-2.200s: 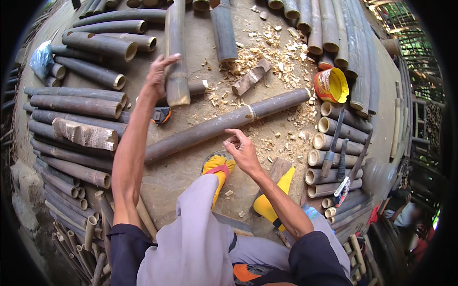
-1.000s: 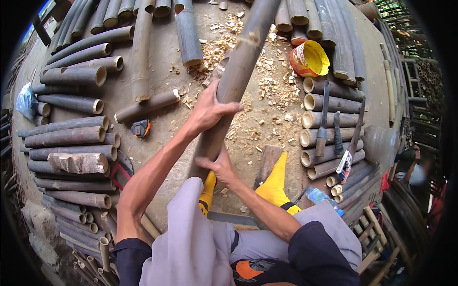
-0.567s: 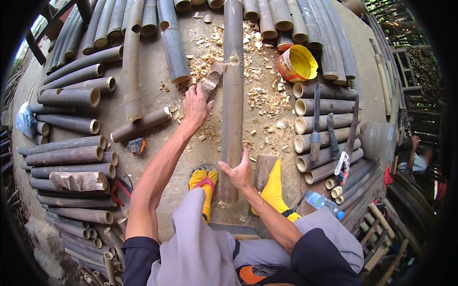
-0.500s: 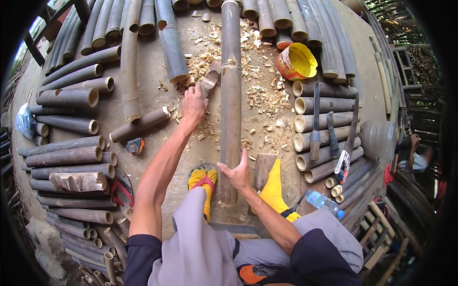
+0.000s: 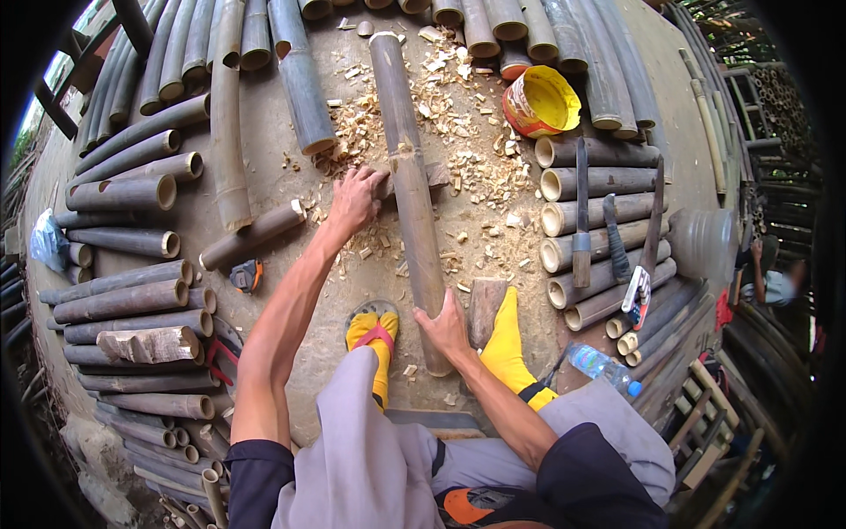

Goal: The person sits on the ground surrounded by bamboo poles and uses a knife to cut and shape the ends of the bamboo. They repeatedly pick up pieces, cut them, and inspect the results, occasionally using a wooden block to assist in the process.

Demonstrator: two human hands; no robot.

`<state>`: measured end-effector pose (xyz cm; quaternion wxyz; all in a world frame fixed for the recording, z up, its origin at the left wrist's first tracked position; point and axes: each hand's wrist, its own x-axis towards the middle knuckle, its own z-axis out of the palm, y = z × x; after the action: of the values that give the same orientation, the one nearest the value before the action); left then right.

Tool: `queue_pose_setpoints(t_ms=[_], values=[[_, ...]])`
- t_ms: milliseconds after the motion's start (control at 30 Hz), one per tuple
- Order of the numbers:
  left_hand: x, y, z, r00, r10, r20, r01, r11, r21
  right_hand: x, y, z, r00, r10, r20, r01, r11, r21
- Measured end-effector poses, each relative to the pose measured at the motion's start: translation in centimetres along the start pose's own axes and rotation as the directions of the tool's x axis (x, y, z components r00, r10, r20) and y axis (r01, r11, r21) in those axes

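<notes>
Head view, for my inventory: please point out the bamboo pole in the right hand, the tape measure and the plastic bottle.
Bamboo pole [image 5: 414, 203]: head view, on its shaft below the joint.
Tape measure [image 5: 243, 277]: head view, on its dark casing.
Plastic bottle [image 5: 599, 366]: head view, on its side.

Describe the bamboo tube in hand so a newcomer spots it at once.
Start from the pale wood shavings strewn across the upper middle. A long, dark bamboo tube slants down the picture over them. Unlike the surrounding tubes, it has the right hand on it, near its lower end.
</notes>
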<state>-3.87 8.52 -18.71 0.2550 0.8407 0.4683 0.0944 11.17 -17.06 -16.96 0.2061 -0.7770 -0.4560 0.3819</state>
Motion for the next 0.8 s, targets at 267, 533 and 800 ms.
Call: queue_pose_setpoints(t_ms=[267, 533, 800], values=[[-0.9, -0.1, -0.5, 0.997, 0.005, 0.073, -0.003, 0.999, -0.036, -0.4, -3.1, -2.8, 0.986, 0.122, 0.114, -0.095, 0.972, -0.215], [-3.6, 2.7, 0.9, 0.944, -0.115, -0.308, 0.096, 0.992, -0.078, -0.2, -3.2, -3.1, 0.967, 0.166, 0.192, -0.102, 0.947, -0.304], [-6.1, 8.9, 2.4, 0.908, -0.417, 0.038, 0.347, 0.699, -0.625, -0.4, -3.2, -2.6, 0.975, 0.145, 0.166, -0.08, 0.935, -0.346]])
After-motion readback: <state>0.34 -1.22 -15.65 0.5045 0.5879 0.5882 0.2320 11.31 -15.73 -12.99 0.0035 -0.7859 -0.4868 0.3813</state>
